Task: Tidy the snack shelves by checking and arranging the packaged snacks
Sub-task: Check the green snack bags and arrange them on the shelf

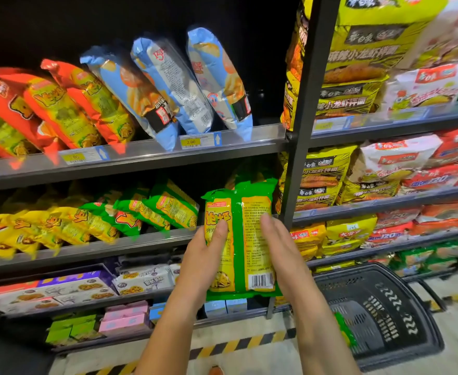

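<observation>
Two hands on one pack. Over on the left, the middle shelf (92, 249) has a leaning row of green snack bags (152, 209). Left hand (206, 255) pinches the green-and-yellow snack bag (245, 239) by its left edge, thumb across the front. The bag is upright, long axis vertical, barcode at the bottom. Right hand (279, 247) lies flat against its right side, fingers straight. My guess is it goes left into that row, so the left hand's nearer.

Head view, forward-down, near shelves (152, 158)
</observation>
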A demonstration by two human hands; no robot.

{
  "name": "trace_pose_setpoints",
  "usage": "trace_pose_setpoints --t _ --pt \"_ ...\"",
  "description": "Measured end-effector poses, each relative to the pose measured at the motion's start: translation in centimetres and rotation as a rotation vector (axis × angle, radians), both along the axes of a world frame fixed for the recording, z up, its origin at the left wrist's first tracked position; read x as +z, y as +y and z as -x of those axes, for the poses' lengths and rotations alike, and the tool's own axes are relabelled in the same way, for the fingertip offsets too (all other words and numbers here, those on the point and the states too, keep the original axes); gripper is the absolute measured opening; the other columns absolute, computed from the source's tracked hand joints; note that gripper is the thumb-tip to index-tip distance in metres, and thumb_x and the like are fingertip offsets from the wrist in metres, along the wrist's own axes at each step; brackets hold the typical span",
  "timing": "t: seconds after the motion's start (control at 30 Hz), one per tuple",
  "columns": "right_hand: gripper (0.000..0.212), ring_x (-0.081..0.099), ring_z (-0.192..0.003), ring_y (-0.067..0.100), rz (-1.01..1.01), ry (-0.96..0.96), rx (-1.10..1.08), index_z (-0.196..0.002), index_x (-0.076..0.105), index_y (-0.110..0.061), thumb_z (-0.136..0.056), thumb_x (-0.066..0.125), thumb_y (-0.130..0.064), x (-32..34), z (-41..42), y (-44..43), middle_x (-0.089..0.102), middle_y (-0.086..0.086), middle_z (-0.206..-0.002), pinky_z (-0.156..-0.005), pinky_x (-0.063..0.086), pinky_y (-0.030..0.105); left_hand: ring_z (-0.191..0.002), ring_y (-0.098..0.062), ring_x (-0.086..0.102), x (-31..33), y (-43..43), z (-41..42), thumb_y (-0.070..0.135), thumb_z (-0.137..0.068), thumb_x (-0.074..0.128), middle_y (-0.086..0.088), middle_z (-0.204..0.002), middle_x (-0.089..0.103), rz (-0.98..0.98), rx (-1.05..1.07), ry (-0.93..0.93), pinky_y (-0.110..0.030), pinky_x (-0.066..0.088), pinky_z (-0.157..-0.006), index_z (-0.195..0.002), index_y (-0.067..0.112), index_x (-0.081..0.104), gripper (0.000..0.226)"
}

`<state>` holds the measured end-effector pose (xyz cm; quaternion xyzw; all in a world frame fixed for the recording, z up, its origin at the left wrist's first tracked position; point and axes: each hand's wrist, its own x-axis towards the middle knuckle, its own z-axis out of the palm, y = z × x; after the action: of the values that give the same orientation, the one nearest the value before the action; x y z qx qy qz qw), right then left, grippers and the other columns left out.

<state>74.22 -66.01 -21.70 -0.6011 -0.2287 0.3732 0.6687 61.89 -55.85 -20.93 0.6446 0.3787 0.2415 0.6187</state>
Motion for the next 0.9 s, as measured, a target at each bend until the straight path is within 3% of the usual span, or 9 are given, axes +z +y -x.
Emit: trace_pose_setpoints --t 0.03,0.1,0.2,0.23,0.33,0.47,0.6,0.7,0.9 --pt "0.046 0.067 -0.099 -0.015 0.040 -0.051 0.012 -0.120 0.059 -0.044 -0.086 0.057 -0.076 0.3 0.3 -0.2 0.072 -0.021 -0.118 -0.088 0.055 0.018 -0.118 -0.007 0.068 0.4 -0.4 -0.1 0.093 -0.075 0.054 0.020 -0.120 0.075 -0.019 0.009 0.003 -0.049 0.051 -0.109 -0.122 0.046 0.068 0.068" --pt "0.042 0.067 -0.098 -0.012 0.073 -0.140 -0.004 -0.111 0.058 -0.042 -0.082 0.057 -0.072 0.7 0.6 -0.7 0.071 -0.023 -0.110 -0.077 0.050 0.015 -0.115 -0.006 0.069 0.9 -1.0 -0.1 0.092 -0.076 0.053 0.021 -0.118 0.075 -0.045 0.004 0.032 -0.049 0.052 -0.108 -0.120 0.047 0.067 0.064" --pt "0.025 0.067 -0.091 -0.016 0.050 -0.160 -0.076 -0.101 0.060 -0.041 -0.087 0.061 -0.061 0.4 0.5 -1.4 0.070 -0.029 -0.094 -0.067 0.046 0.005 -0.127 -0.008 0.062 1.3 -1.5 0.0 0.103 -0.066 0.049 0.022 -0.132 0.068 -0.022 -0.078 0.110 -0.050 0.047 -0.113 -0.127 0.055 0.062 0.079" --pt "0.031 0.070 -0.096 -0.010 0.023 -0.133 -0.085 -0.105 0.064 -0.038 -0.086 0.061 -0.061 0.3 0.4 -1.8 0.074 -0.025 -0.095 -0.070 0.049 0.007 -0.131 -0.012 0.060 1.6 -1.4 0.0 0.105 -0.068 0.043 0.018 -0.135 0.066 -0.028 -0.098 0.142 -0.051 0.045 -0.115 -0.128 0.053 0.063 0.082" --pt "0.058 0.074 -0.111 0.011 -0.039 0.049 -0.086 -0.126 0.067 -0.027 -0.082 0.058 -0.063 -0.2 0.0 -2.9 0.079 -0.009 -0.114 -0.094 0.058 0.035 -0.119 -0.013 0.068 3.5 -1.4 0.0 0.091 -0.090 0.027 0.011 -0.127 0.073 0.037 -0.102 0.096 -0.042 0.045 -0.108 -0.124 0.036 0.073 0.079" --pt "0.055 0.074 -0.113 0.028 -0.089 0.270 -0.096 -0.126 0.070 -0.022 -0.089 0.053 -0.059 -0.7 -0.4 -3.9 0.078 0.009 -0.120 -0.103 0.055 0.055 -0.111 -0.018 0.076 4.8 -1.6 0.4 0.076 -0.097 0.024 -0.004 -0.124 0.078 0.363 -0.033 -0.130 -0.043 0.054 -0.097 -0.134 0.016 0.062 0.080" --pt "0.061 0.075 -0.110 0.031 -0.111 0.321 -0.108 -0.128 0.069 -0.017 -0.089 0.050 -0.059 -0.7 -0.5 -4.3 0.078 0.014 -0.119 -0.092 0.059 0.048 -0.120 -0.023 0.072 5.5 -2.2 0.4 0.073 -0.100 0.026 -0.007 -0.130 0.075 0.413 -0.074 -0.172 -0.047 0.051 -0.107 -0.137 0.015 0.060 0.077" --pt "0.062 0.073 -0.116 0.031 -0.109 0.266 -0.092 -0.132 0.068 -0.019 -0.089 0.054 -0.061 -0.3 -0.3 -4.5 0.077 0.012 -0.123 -0.100 0.057 0.054 -0.128 -0.020 0.067 5.7 -2.6 0.4 0.074 -0.094 0.037 -0.004 -0.137 0.072 0.370 -0.146 -0.139 -0.050 0.045 -0.116 -0.142 0.019 0.058 0.076" --pt "0.063 0.075 -0.110 0.016 -0.019 0.058 -0.083 -0.134 0.065 -0.029 -0.088 0.057 -0.071 1.4 0.7 -4.0 0.078 -0.003 -0.121 -0.101 0.058 0.048 -0.115 -0.016 0.074 4.9 -4.0 -0.3 0.080 -0.088 0.058 0.007 -0.127 0.076 0.187 -0.233 -0.012 -0.050 0.055 -0.104 -0.131 0.040 0.066 0.059"
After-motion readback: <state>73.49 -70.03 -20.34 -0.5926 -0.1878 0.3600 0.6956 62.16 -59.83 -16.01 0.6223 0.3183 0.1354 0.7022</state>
